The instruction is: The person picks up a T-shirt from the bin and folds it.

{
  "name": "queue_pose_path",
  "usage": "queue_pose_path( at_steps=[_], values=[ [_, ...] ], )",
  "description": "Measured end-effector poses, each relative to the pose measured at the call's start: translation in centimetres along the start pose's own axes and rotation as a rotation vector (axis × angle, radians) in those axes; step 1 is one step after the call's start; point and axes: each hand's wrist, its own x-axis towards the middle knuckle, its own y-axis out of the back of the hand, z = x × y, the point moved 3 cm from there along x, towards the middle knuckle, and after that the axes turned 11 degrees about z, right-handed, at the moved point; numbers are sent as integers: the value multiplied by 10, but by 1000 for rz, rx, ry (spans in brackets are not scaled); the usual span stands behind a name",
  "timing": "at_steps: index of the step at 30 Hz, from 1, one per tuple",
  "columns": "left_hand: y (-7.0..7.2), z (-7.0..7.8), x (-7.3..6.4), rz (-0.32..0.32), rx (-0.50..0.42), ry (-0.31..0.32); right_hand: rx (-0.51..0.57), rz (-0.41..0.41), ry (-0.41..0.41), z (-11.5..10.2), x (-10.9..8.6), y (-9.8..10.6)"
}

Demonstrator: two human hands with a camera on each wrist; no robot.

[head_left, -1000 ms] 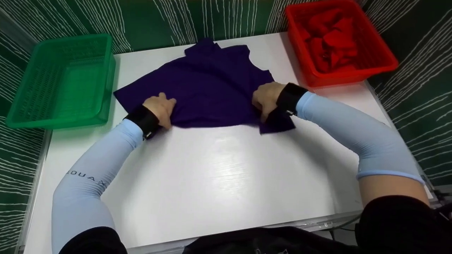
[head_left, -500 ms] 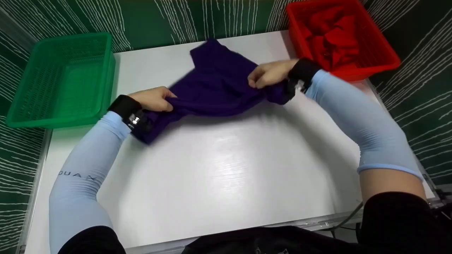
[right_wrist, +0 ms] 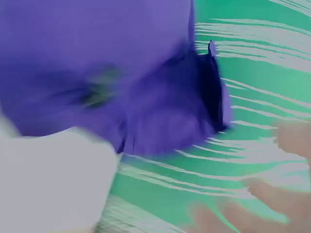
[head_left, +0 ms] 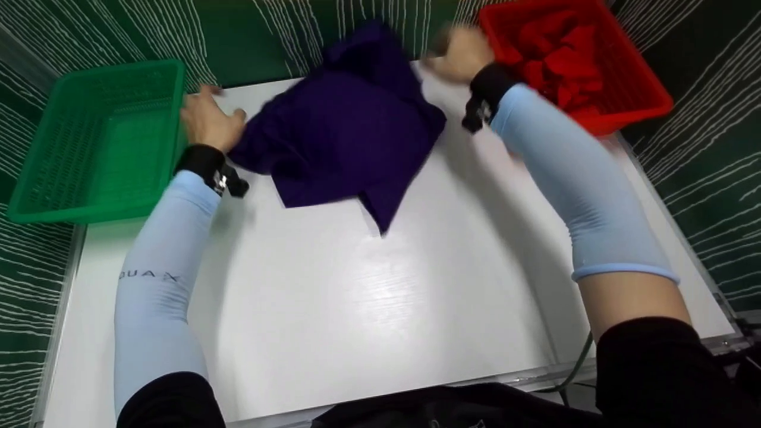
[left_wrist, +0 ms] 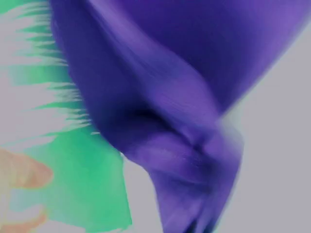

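A dark purple T-shirt [head_left: 357,137] is spread loosely with crumpled folds near the back of the white table, its top part overlapping the green wall. A small blurred green mark shows on the T-shirt [right_wrist: 160,107] in the right wrist view. My left hand [head_left: 211,119] is at its left edge, between it and the green basket, fingers spread. In the left wrist view those fingers [left_wrist: 24,170] stand apart from the cloth. Blurred by motion, my right hand [head_left: 462,54] is beyond the shirt's right side, beside the red basket. Its loosely spread fingers [right_wrist: 272,199] hold no cloth.
A green plastic basket [head_left: 169,196] stands at the back left of the white table [head_left: 368,333]. At the back right is a red basket [head_left: 642,89] holding crumpled red cloth [head_left: 571,62]. A green wall [head_left: 250,47] with white streaks closes off the back.
Both hands gripped the T-shirt half a second ago and have since let go. They moved away toward the back. The shirt has flipped over, with a pointed corner now toward the front.
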Motion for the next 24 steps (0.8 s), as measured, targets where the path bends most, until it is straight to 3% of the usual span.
queue_pose_path(
  at_steps=[1, 3, 6, 9, 12, 15, 16, 18, 22, 24],
  values=[
    [-9, -1, -6, -14, 23, -48, -89, -83, 17, 8, -4, -13],
    [-27, 1, -21, -103, 58, -139, -215, -268, -6, 25, -12, -38],
    [-52, 5, -35, -286, 149, -200, -247, -379, -13, 45, -18, -67],
    [-67, 5, -42, -379, 227, -222, -85, -353, 18, 52, -19, -84],
    [-71, 5, -41, -381, 245, -263, 288, -262, -2, 50, -15, -87],
    [-73, 4, -36, -380, 256, -317, 678, -215, -104, 46, -13, -76],
    [-73, 4, -35, -381, 257, -335, 752, -202, -138, 46, -12, -69],
    [-75, 1, -31, -388, 250, -353, 728, -190, -199, 46, -12, -54],
    [-71, -6, -23, -374, 193, -343, 471, -180, -284, 52, -13, -26],
    [-63, -10, -18, -345, 197, -318, 456, -126, -321, 57, -14, -17]
  ],
)
